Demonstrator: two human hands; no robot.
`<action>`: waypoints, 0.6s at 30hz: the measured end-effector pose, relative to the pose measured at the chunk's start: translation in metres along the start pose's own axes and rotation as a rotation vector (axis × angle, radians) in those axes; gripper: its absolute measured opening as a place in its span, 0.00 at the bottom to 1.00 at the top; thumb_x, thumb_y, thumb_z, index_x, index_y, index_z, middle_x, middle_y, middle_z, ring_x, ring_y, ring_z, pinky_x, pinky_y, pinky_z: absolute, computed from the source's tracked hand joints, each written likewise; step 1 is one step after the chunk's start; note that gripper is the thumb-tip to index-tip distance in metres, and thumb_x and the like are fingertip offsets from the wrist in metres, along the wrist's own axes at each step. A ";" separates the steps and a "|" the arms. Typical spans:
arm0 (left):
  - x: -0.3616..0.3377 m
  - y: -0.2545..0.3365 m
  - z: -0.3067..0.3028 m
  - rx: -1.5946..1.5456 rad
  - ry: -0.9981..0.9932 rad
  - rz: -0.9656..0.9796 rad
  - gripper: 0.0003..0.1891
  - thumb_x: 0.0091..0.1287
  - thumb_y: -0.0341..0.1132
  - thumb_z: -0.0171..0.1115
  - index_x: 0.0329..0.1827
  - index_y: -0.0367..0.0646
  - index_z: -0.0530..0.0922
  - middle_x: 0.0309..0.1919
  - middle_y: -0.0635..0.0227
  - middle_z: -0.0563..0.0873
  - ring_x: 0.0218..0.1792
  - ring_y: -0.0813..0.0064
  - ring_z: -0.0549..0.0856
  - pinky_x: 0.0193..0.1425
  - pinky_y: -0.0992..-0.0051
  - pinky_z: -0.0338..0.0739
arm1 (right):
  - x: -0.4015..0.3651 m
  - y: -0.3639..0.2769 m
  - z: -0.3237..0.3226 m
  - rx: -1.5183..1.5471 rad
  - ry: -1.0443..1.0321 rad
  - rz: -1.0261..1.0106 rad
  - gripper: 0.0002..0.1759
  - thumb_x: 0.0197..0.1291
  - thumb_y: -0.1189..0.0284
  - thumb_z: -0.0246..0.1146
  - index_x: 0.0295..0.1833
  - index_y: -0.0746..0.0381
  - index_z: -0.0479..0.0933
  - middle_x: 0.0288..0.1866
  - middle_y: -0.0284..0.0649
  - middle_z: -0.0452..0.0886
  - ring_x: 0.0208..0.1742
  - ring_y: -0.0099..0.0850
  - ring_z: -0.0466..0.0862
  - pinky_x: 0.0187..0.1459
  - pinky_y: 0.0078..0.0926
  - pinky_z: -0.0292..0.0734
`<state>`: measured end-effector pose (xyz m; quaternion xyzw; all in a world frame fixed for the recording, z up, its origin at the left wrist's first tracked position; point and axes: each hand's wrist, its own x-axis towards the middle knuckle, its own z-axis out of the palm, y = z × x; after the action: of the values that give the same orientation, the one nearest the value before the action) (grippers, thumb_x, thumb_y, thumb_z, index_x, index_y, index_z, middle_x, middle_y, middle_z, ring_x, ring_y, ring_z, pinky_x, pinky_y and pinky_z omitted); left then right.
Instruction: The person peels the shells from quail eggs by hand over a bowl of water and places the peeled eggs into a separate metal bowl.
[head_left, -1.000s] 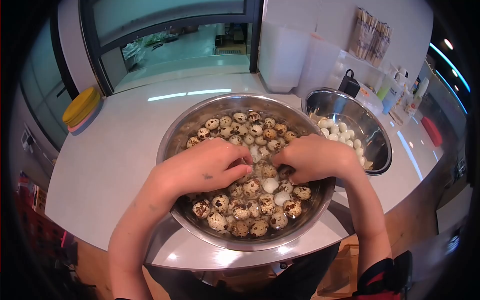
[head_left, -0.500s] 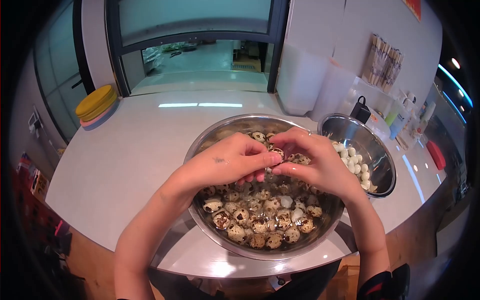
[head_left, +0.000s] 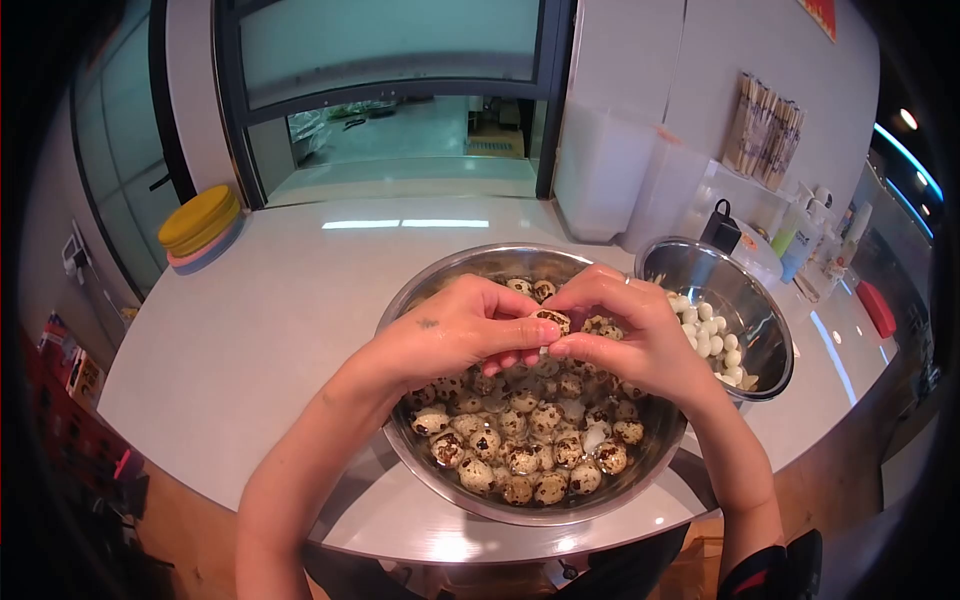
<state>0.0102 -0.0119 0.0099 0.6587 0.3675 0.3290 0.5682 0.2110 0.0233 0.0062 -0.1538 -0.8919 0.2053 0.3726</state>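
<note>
Between the fingertips of both hands is one speckled quail egg (head_left: 551,321), held above a large steel bowl (head_left: 455,508). My left hand (head_left: 472,325) pinches it from the left with the thumb across its front. From the right, the thumb and fingers of my right hand (head_left: 622,322) close on the same egg; a ring shows on one finger. Below them many speckled quail eggs (head_left: 520,460) lie in water in the bowl, with pale shell bits among them. Whether the held egg's shell is cracked I cannot make out.
A smaller steel bowl (head_left: 770,335) with peeled white eggs (head_left: 712,335) stands at the right. Stacked yellow, pink and blue plates (head_left: 200,222) are at the far left. White containers (head_left: 592,180), bottles (head_left: 795,245) and wrapped chopsticks (head_left: 765,130) line the wall side.
Both hands stay on the egg, with its speckled side now more visible. The whole view has shifted slightly, and the water surface looks calmer.
</note>
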 end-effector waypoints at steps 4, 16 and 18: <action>0.002 -0.002 0.000 -0.071 0.019 0.036 0.13 0.64 0.40 0.58 0.38 0.36 0.79 0.25 0.71 0.80 0.24 0.87 0.74 0.25 0.87 0.67 | -0.001 0.001 0.001 0.048 0.089 -0.020 0.11 0.50 0.76 0.65 0.40 0.65 0.77 0.33 0.40 0.79 0.33 0.29 0.81 0.35 0.23 0.75; 0.003 -0.005 -0.005 -0.163 -0.004 0.029 0.16 0.65 0.39 0.57 0.44 0.33 0.78 0.31 0.64 0.83 0.25 0.88 0.75 0.29 0.88 0.72 | -0.001 0.000 -0.001 0.108 0.083 0.074 0.06 0.54 0.78 0.60 0.38 0.67 0.76 0.35 0.42 0.81 0.36 0.32 0.83 0.37 0.25 0.76; 0.003 -0.005 -0.003 -0.154 0.010 0.031 0.15 0.65 0.39 0.57 0.42 0.33 0.78 0.29 0.64 0.82 0.23 0.88 0.75 0.29 0.88 0.71 | -0.001 0.002 0.000 0.091 0.079 0.060 0.06 0.54 0.78 0.60 0.38 0.67 0.76 0.35 0.42 0.81 0.36 0.33 0.83 0.37 0.26 0.76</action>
<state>0.0084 -0.0071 0.0058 0.6172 0.3336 0.3684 0.6100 0.2120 0.0243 0.0044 -0.1714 -0.8611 0.2504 0.4079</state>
